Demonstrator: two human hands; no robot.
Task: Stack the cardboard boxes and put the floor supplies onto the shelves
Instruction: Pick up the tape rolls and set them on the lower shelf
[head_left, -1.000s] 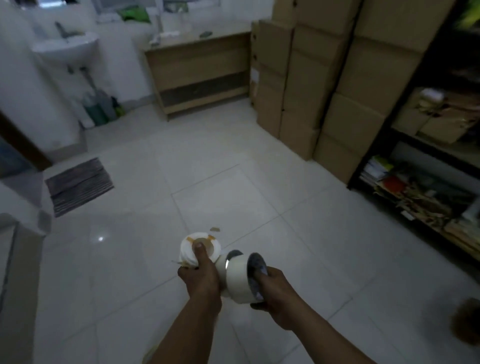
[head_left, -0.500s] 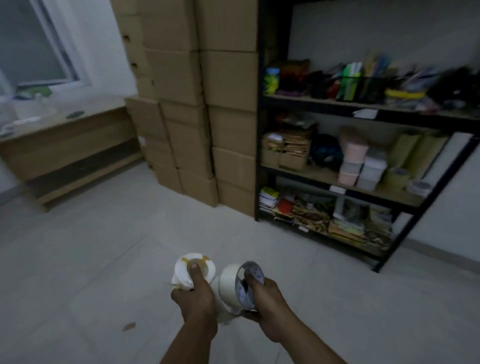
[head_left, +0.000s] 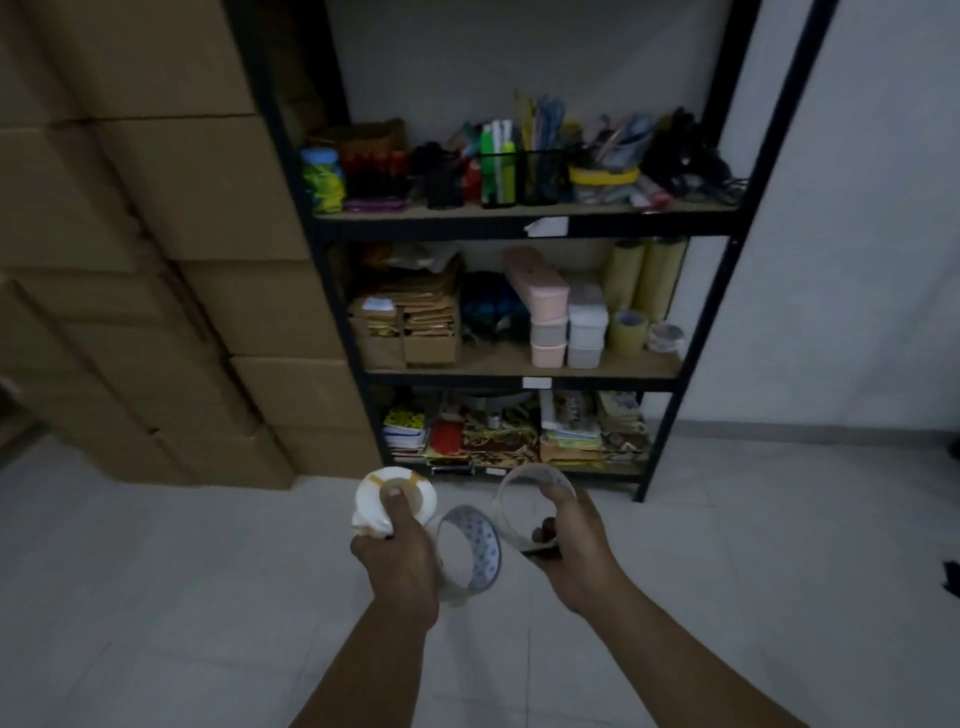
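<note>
Left hand (head_left: 395, 561) gripping white roll (head_left: 371, 499) under its thumb, printed tape ring (head_left: 485, 551) hanging right of it, right hand (head_left: 576, 551) pinching clear tape ring (head_left: 506, 519), shelves (head_left: 441, 227) standing ahead.

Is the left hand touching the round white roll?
Touching. The head view shows the left hand gripping the white roll, with its thumb pressed flat on the roll's top face and no gap between them.
</note>
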